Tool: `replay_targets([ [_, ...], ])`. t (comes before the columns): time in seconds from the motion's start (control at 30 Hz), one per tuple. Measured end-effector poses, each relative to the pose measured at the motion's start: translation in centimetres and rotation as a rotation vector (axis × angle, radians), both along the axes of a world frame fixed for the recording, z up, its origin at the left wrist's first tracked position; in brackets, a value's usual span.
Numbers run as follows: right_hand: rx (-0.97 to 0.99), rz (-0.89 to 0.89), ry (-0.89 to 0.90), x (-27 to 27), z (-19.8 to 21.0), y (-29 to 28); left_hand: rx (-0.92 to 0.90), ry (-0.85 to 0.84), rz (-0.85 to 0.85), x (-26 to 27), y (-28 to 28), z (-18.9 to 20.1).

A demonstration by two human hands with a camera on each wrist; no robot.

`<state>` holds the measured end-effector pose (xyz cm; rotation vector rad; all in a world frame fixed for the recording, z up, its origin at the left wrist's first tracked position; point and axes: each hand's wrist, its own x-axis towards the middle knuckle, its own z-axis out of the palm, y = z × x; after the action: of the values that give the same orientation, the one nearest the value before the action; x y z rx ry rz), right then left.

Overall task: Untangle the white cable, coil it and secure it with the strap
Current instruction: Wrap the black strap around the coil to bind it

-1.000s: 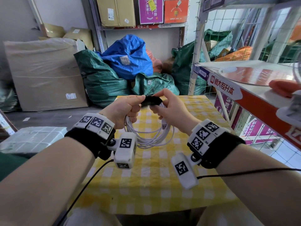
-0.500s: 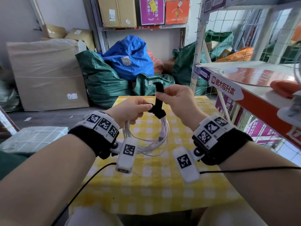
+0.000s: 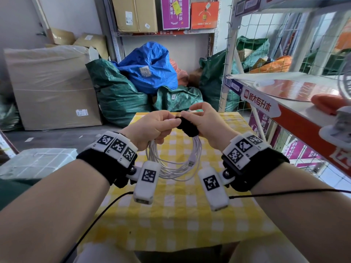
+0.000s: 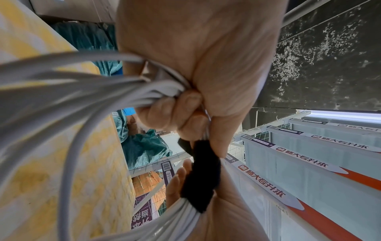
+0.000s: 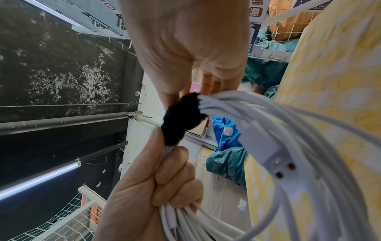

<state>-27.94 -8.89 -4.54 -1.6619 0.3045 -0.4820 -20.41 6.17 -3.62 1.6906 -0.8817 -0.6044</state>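
Note:
I hold the white cable (image 3: 176,164), wound into a coil, in the air above the yellow checked table (image 3: 171,221). My left hand (image 3: 165,126) grips the bundled strands at the top of the coil, fingers curled round them (image 4: 181,106). A black strap (image 3: 187,128) is wrapped round the bundle just to the right of that grip. My right hand (image 3: 190,116) pinches the strap (image 5: 181,117) between thumb and fingers. The cable's USB plug (image 3: 191,163) hangs loose inside the coil (image 5: 274,156). The strap's end is hidden under my fingers.
A red and white shelf (image 3: 284,114) juts in close on the right, with a wire mesh rack behind it. Green and blue bags (image 3: 148,67) and a large cardboard box (image 3: 51,88) stand beyond the table. A white wrapped packet (image 3: 36,160) lies at the left.
Half a second ago my right hand held the strap's free end upright above the coil. Now the strap lies wound down round the bundle. The left hand's grip is unchanged.

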Motion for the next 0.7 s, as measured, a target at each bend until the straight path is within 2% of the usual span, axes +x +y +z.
replay_targets([
  [0.23, -0.055, 0.060, 0.009, -0.2, -0.1, 0.0, -0.062, -0.001, 0.030, -0.1, -0.4, -0.4],
  [0.53, 0.068, 0.188, 0.085, -0.2, -0.8, 0.0, 0.022, -0.093, 0.099, 0.5, -1.1, -1.0],
  [0.7, -0.089, 0.200, 0.101, -0.3, -1.3, 0.2, 0.034, -0.052, 0.099, 0.8, -1.3, -1.1],
])
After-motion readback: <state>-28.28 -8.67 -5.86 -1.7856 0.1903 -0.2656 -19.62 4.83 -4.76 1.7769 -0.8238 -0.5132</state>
